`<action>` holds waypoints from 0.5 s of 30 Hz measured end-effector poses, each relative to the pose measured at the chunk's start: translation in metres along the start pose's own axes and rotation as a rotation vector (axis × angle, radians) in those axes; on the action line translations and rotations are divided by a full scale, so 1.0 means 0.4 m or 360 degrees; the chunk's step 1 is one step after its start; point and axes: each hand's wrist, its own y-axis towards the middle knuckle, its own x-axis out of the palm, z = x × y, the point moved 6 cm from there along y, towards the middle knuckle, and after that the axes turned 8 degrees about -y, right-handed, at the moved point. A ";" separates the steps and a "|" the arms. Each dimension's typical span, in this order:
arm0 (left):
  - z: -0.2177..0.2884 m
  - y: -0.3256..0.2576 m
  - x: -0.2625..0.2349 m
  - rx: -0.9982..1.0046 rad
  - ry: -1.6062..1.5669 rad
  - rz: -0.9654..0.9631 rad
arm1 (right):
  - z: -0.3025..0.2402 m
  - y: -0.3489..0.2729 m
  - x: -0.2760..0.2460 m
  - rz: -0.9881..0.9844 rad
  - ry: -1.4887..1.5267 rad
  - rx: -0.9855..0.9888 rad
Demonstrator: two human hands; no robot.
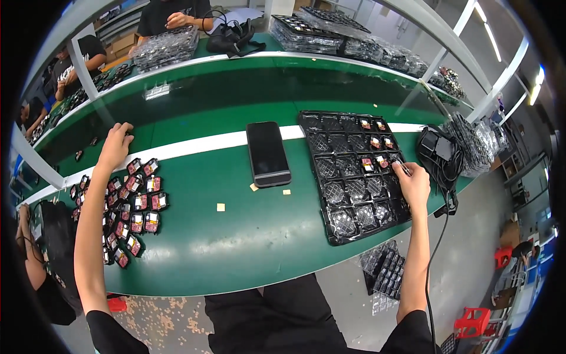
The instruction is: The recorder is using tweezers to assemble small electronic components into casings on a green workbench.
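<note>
Black rectangular phone point(269, 154): lies flat near the middle of the long, glossy green surface point(224, 248), its upper part crossing a straight white strip point(203, 141).
Shallow black plastic tray point(355, 189): just right of the phone, slightly turned, with a grid of square pockets; many show a crisscross pattern.
Small red-and-white pieces in the tray point(367, 164): right of the phone, in the right-hand columns of the tray's farther rows.
Right hand point(415, 183): well right of the phone, at the tray's right side; its fingers are drawn together at a small shiny piece point(403, 169), and whether they are clamped on it I cannot tell.
Black-cased red-and-white pieces point(152, 184): a loose cluster well left of the phone.
Left hand point(118, 144): left of the phone, beyond the cluster; its fingers are bent, and whether they hold anything I cannot tell.
Small pale square chips point(220, 207): scattered near the phone, on its nearer side.
Bundled black cables point(441, 152): right of the phone, past the tray.
Co-worker in a dark top point(171, 17): beyond the phone, across the surface, beside stacked clear plastic trays point(168, 50).
</note>
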 end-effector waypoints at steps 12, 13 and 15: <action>0.763 -0.327 0.015 0.0830 -0.1048 -0.0799 | -0.339 -0.248 -0.116 -0.0594 0.1495 -0.0335; 0.766 -0.354 0.022 0.0721 -0.1132 -0.0857 | -0.396 -0.290 -0.126 -0.0761 0.1506 -0.0384; 0.763 -0.375 0.039 0.0615 -0.1227 -0.0945 | -0.472 -0.369 -0.135 -0.0979 0.1523 -0.0471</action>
